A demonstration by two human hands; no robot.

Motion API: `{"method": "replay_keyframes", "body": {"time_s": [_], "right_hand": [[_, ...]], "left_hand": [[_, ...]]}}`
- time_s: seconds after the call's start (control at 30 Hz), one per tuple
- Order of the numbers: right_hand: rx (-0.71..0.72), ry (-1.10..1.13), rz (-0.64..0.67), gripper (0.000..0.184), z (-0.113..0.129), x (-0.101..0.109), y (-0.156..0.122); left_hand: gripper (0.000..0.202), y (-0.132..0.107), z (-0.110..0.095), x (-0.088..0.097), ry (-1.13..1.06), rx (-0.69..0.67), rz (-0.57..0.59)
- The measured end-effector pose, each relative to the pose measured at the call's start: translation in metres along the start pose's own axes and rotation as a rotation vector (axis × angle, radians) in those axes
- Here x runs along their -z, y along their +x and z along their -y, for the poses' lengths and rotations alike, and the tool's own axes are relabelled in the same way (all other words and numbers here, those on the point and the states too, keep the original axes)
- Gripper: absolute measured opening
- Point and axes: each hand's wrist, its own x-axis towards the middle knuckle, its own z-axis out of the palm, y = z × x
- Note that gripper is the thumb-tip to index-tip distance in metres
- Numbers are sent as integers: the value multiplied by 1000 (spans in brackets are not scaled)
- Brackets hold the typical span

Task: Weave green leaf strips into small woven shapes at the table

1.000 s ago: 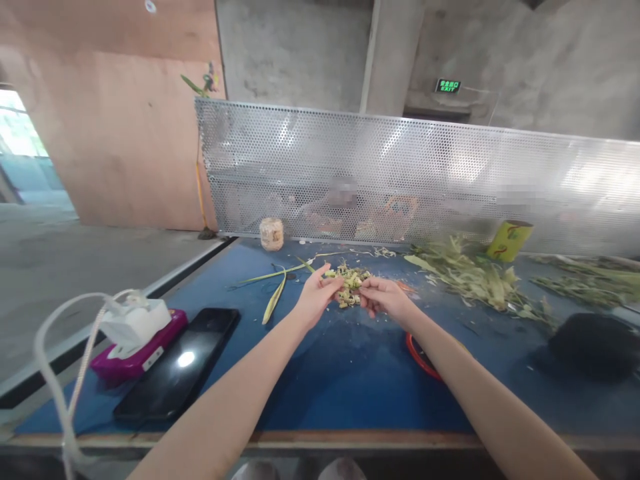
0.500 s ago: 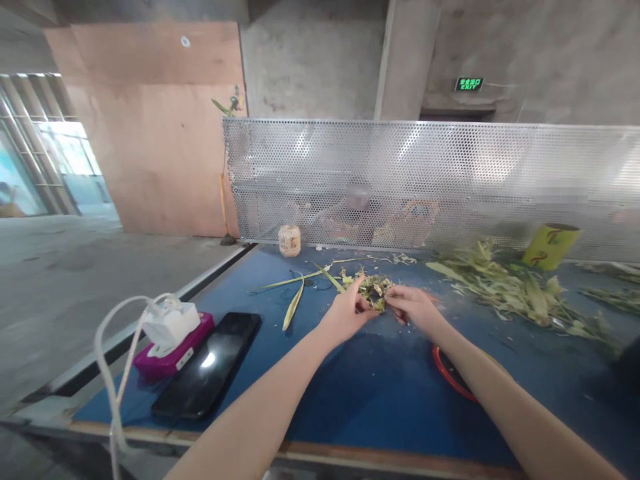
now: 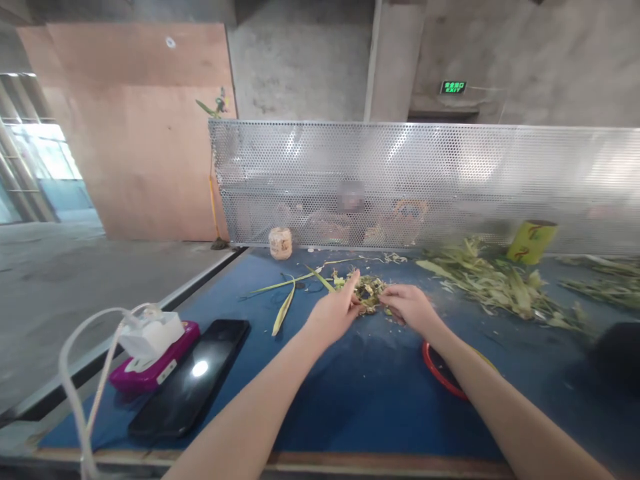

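In the head view a small ring-like clump of dried plant strips (image 3: 371, 288) sits on the blue tabletop (image 3: 345, 400) between my hands. My left hand (image 3: 330, 312) grips its left edge, thumb and fingers bent around it; the fingertips are partly hidden. On the clump's right edge, my right hand (image 3: 411, 309) is closed in a pinch, and what lies between those fingertips is too small to make out. Left of the clump lie a long green leaf strip (image 3: 280, 287) and a pale folded husk leaf (image 3: 284, 312).
A heap of green husk leaves (image 3: 500, 280) lies at right beside a yellow can (image 3: 531, 241). A red-rimmed dish (image 3: 440, 377) is partly under my right forearm. At left are a black phone (image 3: 193, 380), a purple power strip (image 3: 155, 363) and a twine roll (image 3: 281, 244). Perforated metal panel (image 3: 310, 153) behind.
The whole view has shifted, so things appear a little farther left. Both hands stay at the clump; my left hand's grip has turned slightly, with one digit now pointing more upward.
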Motion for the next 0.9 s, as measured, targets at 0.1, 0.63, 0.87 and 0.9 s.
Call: {"method": "replay_keyframes", "body": {"time_s": [0.1, 0.63, 0.87, 0.9], "right_hand": [[13, -28, -55, 21, 4, 6, -1], [-30, -594, -32, 26, -2, 53, 9], [-128, -819, -2, 13, -32, 55, 22], [-131, -839, 8, 15, -34, 51, 23]], "left_hand": [[63, 3, 7, 18, 264, -2, -5], [41, 2, 24, 12, 830, -20, 98], [38, 5, 20, 7, 866, -53, 119], [38, 5, 20, 7, 864, -57, 118]]}}
